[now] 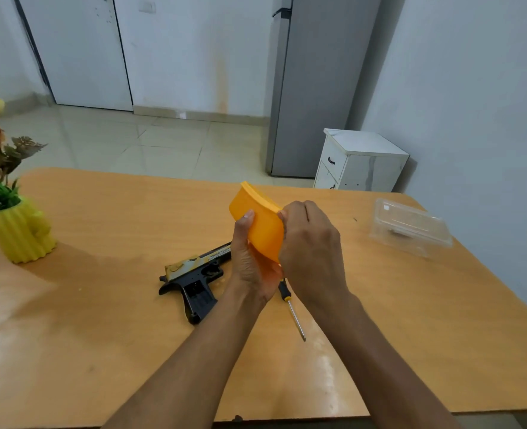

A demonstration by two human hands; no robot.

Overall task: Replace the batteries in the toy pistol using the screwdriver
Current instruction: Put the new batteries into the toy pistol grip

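An orange plastic container (260, 222) is tilted on its side above the table, held between both hands. My left hand (249, 261) grips its lower left wall with the thumb on the side. My right hand (311, 252) closes over its right rim. Below them the black toy pistol (194, 281) with a yellow-patterned slide lies flat on the table, its grip showing an open cavity. A screwdriver (293, 311) with a yellow-and-black handle lies right of the pistol, its handle partly hidden by my hands.
The wooden table (116, 320) has a yellow ribbed pot with artificial flowers (19, 230) at the left edge and a clear plastic clamshell box (410, 227) at the far right. A white cabinet (358, 161) and a grey fridge (314, 88) stand beyond.
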